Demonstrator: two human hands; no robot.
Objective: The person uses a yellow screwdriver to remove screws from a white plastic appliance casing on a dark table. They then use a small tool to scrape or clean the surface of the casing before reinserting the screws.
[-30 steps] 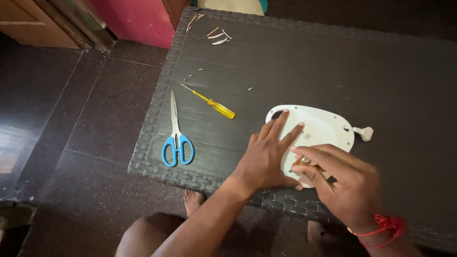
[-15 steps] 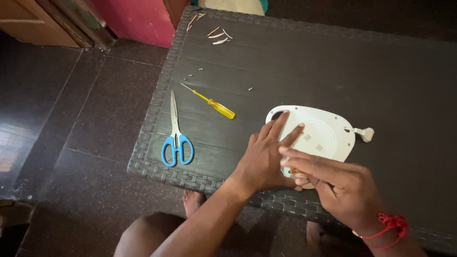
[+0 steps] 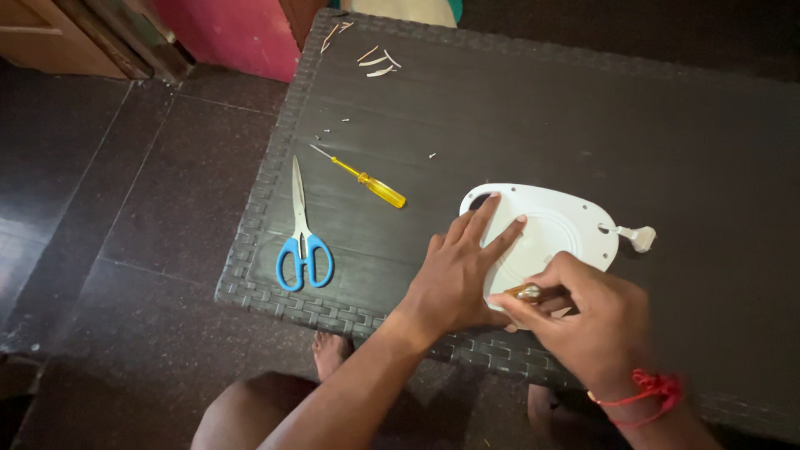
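Observation:
A white oval plastic casing [image 3: 557,227] lies flat on the dark woven table [image 3: 533,117], with a small white plug [image 3: 640,237] sticking out at its right end. My left hand [image 3: 461,269] rests flat on the casing's left part, fingers spread. My right hand [image 3: 592,321] is closed on a small tool with an amber handle [image 3: 528,292], held at the casing's near edge. A red thread is tied round my right wrist.
A yellow-handled screwdriver [image 3: 368,181] and blue-handled scissors [image 3: 302,237] lie left of the casing. Small white scraps [image 3: 377,63] sit near the table's far edge. Dark tiled floor [image 3: 125,217] lies to the left; my bare foot [image 3: 331,350] shows below the table's near edge.
My right hand has shifted slightly toward me along the casing's near edge. My left hand stays pressed on the casing.

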